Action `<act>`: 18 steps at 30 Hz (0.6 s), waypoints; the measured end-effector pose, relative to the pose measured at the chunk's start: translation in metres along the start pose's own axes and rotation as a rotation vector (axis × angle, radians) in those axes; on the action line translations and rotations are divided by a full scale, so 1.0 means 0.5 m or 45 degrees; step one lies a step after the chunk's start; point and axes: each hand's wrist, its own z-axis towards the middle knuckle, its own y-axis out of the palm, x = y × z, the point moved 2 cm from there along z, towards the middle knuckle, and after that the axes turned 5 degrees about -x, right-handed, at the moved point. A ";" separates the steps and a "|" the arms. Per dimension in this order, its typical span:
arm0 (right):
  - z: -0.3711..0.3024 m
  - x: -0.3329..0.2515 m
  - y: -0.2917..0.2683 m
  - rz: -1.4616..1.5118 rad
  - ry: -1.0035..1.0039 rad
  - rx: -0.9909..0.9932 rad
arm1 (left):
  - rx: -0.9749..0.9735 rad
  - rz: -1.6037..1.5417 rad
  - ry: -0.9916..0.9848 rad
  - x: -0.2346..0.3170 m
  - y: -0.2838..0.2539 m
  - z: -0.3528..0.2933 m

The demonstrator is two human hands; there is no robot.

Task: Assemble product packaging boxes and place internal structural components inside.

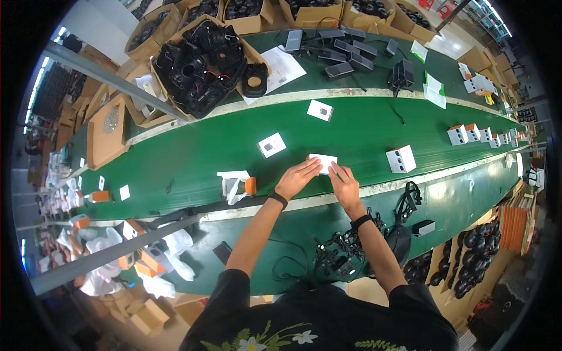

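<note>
A small white box (324, 163) with a touch of orange at its left end sits on the green conveyor belt (357, 128) between my hands. My left hand (297, 178) lies along its left side, fingers stretched onto the top. From the right, my right hand (344, 183) presses its fingers on the near right corner. Both hands hold it; its underside is hidden. Two white printed leaflets lie farther off: one (271, 145) to the left, another (320, 110) beyond the box. An orange-and-white box (250, 186) with a white plastic bag (233, 182) is left of my left hand.
A white box (401, 159) stands to the right, and several similar ones (466, 134) line the belt farther along. Black power adapters (351, 55) and a carton of black plastic parts (199, 70) are on the far side. Tangled black cables (342, 251) lie on the near bench.
</note>
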 end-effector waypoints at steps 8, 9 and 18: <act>-0.019 0.020 -0.001 -0.189 -0.047 0.050 | 0.007 -0.080 -0.071 0.023 0.010 0.011; -0.019 0.029 0.001 -0.180 -0.037 0.043 | 0.020 -0.081 -0.054 0.024 0.011 0.022; -0.012 0.049 0.004 -0.309 -0.101 -0.052 | -0.062 0.075 0.219 -0.033 0.010 0.047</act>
